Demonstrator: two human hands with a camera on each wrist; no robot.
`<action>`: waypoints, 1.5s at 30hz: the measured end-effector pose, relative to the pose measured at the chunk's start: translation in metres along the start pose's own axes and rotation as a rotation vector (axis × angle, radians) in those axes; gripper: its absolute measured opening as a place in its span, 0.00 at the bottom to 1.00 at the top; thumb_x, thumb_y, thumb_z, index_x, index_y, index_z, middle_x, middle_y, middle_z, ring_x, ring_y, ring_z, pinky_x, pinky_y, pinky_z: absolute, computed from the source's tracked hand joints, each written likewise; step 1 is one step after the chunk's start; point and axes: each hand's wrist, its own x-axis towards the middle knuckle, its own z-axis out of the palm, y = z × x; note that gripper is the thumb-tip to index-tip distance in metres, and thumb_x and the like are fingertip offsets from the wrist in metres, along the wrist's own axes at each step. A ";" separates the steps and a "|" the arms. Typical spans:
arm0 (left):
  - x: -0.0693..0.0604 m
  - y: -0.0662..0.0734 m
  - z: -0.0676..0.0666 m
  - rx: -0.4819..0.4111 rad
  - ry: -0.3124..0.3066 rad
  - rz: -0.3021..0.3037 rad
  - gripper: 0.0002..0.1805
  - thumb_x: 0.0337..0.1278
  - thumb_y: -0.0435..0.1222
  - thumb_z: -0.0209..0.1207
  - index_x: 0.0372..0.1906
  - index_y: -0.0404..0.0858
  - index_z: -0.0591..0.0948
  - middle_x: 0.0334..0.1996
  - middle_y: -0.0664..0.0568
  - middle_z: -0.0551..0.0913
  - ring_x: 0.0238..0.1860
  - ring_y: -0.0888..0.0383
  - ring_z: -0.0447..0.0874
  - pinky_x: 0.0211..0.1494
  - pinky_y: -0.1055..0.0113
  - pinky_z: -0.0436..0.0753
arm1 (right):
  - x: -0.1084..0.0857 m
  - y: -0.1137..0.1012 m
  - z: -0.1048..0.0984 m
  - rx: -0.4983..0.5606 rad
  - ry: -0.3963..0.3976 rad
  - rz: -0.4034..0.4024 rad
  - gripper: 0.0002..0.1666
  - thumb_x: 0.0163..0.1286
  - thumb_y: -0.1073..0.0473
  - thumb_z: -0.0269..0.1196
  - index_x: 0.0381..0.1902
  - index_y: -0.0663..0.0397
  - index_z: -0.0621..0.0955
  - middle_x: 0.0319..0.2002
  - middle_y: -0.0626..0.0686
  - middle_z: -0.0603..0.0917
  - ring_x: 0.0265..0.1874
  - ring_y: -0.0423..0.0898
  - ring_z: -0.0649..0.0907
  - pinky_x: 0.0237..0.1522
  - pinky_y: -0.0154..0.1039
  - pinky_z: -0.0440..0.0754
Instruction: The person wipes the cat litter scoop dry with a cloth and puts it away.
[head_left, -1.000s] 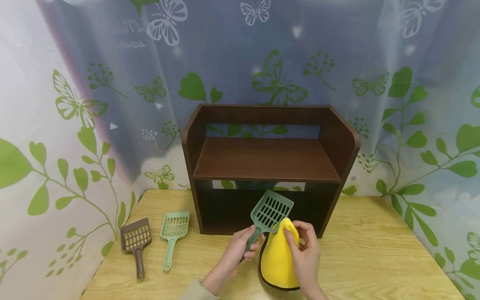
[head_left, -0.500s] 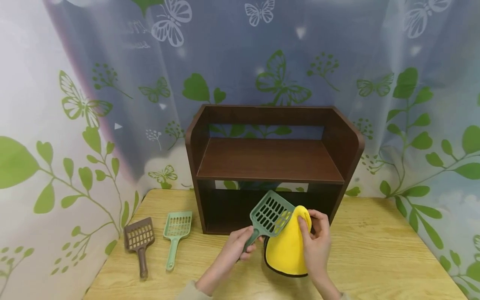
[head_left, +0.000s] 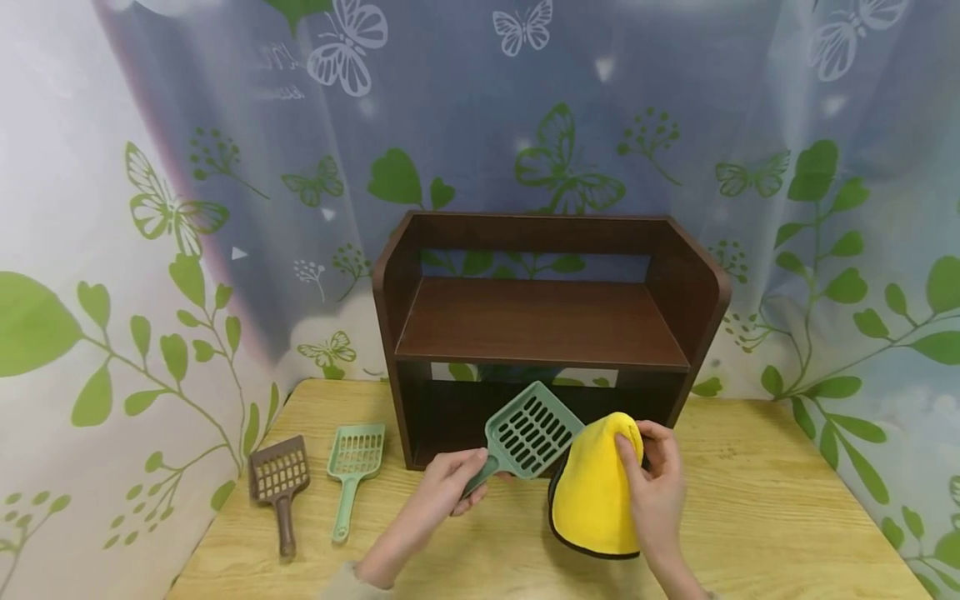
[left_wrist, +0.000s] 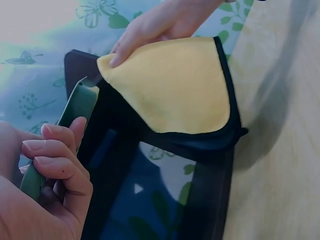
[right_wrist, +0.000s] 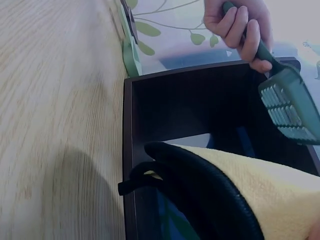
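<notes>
"In front of the brown shelf [head_left: 540,321], what does the left grip [head_left: 442,489] have?"

"A green scoop [head_left: 529,431], fingers curled round its handle; the slotted head is raised before the lower opening."

"And the right grip [head_left: 662,492]?"

"Pinching the folded top of a yellow cloth [head_left: 596,500] with dark edging, held just beside the green scoop."

"Anything on the bench [head_left: 772,492]?"

"Left of the shelf lie a brown scoop [head_left: 279,492] and a mint scoop [head_left: 348,482], near each other."

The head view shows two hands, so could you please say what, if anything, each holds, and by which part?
The left hand holds a green slotted scoop by its handle; the right hand pinches a yellow cloth by its upper end.
</notes>
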 end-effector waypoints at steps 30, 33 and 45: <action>0.035 0.105 -0.039 0.080 0.168 0.143 0.18 0.83 0.38 0.41 0.60 0.33 0.77 0.32 0.53 0.81 0.22 0.60 0.67 0.26 0.72 0.69 | 0.002 -0.010 -0.007 -0.062 -0.049 -0.011 0.14 0.70 0.76 0.61 0.52 0.73 0.75 0.43 0.51 0.83 0.41 0.39 0.85 0.36 0.28 0.85; 0.047 0.108 -0.043 0.075 0.203 0.122 0.19 0.83 0.38 0.41 0.62 0.35 0.77 0.34 0.52 0.83 0.23 0.59 0.70 0.27 0.71 0.71 | 0.003 -0.011 -0.007 -0.051 -0.054 -0.018 0.14 0.70 0.76 0.61 0.52 0.74 0.75 0.43 0.51 0.83 0.41 0.39 0.85 0.36 0.28 0.85; 0.086 0.122 -0.060 0.091 0.184 0.034 0.21 0.83 0.37 0.40 0.66 0.31 0.73 0.53 0.39 0.84 0.34 0.60 0.82 0.37 0.70 0.82 | 0.003 -0.013 -0.005 -0.035 -0.071 -0.041 0.14 0.69 0.78 0.61 0.51 0.75 0.75 0.43 0.51 0.83 0.41 0.38 0.85 0.35 0.28 0.85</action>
